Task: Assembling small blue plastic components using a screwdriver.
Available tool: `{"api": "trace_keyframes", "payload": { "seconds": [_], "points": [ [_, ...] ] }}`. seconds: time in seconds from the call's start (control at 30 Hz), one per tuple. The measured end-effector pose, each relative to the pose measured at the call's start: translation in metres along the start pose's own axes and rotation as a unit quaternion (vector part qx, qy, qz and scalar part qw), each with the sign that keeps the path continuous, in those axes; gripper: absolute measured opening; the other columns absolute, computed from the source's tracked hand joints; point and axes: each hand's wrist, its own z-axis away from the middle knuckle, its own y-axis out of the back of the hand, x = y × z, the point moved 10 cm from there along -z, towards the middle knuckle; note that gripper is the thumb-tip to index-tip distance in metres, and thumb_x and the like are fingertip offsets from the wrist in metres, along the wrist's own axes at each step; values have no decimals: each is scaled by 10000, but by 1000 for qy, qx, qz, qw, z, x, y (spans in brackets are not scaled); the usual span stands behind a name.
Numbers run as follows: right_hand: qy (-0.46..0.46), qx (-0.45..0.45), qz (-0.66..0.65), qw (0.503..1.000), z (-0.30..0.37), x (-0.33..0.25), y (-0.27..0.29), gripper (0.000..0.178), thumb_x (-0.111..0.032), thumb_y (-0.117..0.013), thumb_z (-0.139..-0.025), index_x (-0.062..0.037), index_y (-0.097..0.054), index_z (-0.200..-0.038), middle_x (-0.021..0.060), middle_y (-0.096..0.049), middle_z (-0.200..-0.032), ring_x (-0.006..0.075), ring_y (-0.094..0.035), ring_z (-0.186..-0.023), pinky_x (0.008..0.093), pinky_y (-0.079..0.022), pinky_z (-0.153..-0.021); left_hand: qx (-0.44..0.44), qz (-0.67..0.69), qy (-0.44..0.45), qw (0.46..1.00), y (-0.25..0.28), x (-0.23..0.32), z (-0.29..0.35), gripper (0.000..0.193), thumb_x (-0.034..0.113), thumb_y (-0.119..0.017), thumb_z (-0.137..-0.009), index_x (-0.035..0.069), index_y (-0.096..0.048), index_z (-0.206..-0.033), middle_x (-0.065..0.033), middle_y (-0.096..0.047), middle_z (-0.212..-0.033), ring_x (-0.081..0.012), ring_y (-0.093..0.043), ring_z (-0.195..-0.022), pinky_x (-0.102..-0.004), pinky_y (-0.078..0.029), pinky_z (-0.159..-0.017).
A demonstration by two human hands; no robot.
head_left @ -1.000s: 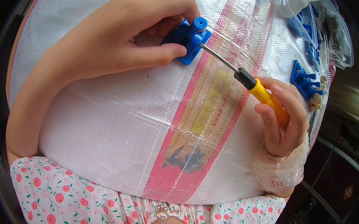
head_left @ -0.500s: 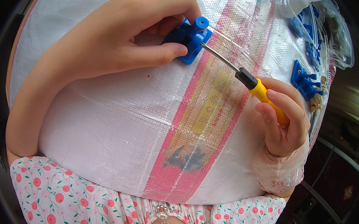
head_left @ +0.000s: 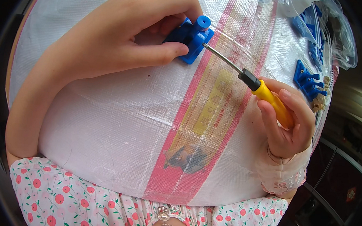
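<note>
L hand (head_left: 123, 41) is clamped on a small blue plastic part (head_left: 191, 40): thumb pressed along the part's near edge, curled fingers (head_left: 172, 3) wrapped over its far side, so the part sits pinned between thumb tip and fingertips w/ its round blue peg sticking up just past the index finger. The part rests on a white woven sack (head_left: 105, 120), right at the edge of the sack's red and yellow stripe (head_left: 208, 110). R hand (head_left: 287, 120) is closed around the yellow handle of a screwdriver (head_left: 258, 87); fingers folded over the handle from the far side, thumb along the near side, handle end hidden inside the palm. The black collar and metal shaft stick out beyond the R fingertips, running up-left, and the tip meets the blue part's side facing the R hand, just beside the L thumb tip. Can't tell if the tip is seated in a screw. Beyond the R knuckles, near the sack's far edge, lies another blue part w/ prongs (head_left: 307, 80), and further past it a clear plastic bag (head_left: 329, 27) w/ more blue pieces inside. The R wrist wears a pale cuff; a floral-print garment (head_left: 74, 198) lies below both forearms.
</note>
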Motion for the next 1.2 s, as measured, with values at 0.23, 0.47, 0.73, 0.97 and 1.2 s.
{"api": "trace_keyframes", "payload": {
  "seconds": [0.23, 0.47, 0.73, 0.97, 1.2],
  "points": [
    [5, -23, 8, 1000, 3, 0, -2, 512, 51, -685, -771, -91, -450, -1203, 228, -593, -1104, 301, -627, -1003, 312, -548, -814, 8, 8, -6, 1000, 0, -1, 0, 294, -2, -619, -758, 27, -571, -1046, -40, -544, -913, -106, -516, -782, -220, -418, -655],
    [31, -10, 44, 998, 4, -5, 3, 557, 9, -721, -734, -85, -455, -1215, 225, -611, -1105, 319, -623, -1018, 331, -550, -816, 1, 0, 1, 1000, -1, 0, 0, 291, 3, -624, -762, 29, -573, -1048, -36, -543, -909, -104, -511, -776, -214, -409, -655],
    [-29, 35, -57, 997, 7, 7, 7, 460, -90, -713, -777, -25, -490, -1174, 224, -641, -1049, 291, -660, -924, 312, -531, -786, 5, -2, -7, 1000, 0, -1, 1, 288, 8, -627, -767, 30, -574, -1049, -39, -549, -912, -105, -516, -775, -217, -417, -654],
    [-8, 8, -13, 1000, -2, 1, 1, 378, 23, -720, -751, -21, -558, -1090, 180, -619, -1007, 267, -645, -883, 280, -523, -739, -109, -26, 72, 991, -5, 7, -8, 320, 188, -663, -827, 37, -549, -1085, -60, -537, -785, -168, -506, -664, -284, -393, -588],
    [25, 4, 35, 999, -5, -6, 2, 402, 99, -700, -712, -18, -565, -1071, 164, -605, -998, 261, -639, -859, 280, -523, -715, -107, -17, 69, 992, -6, 4, -8, 309, 180, -660, -826, 45, -554, -1083, -56, -529, -773, -160, -499, -644, -278, -385, -564]
  ]
}}
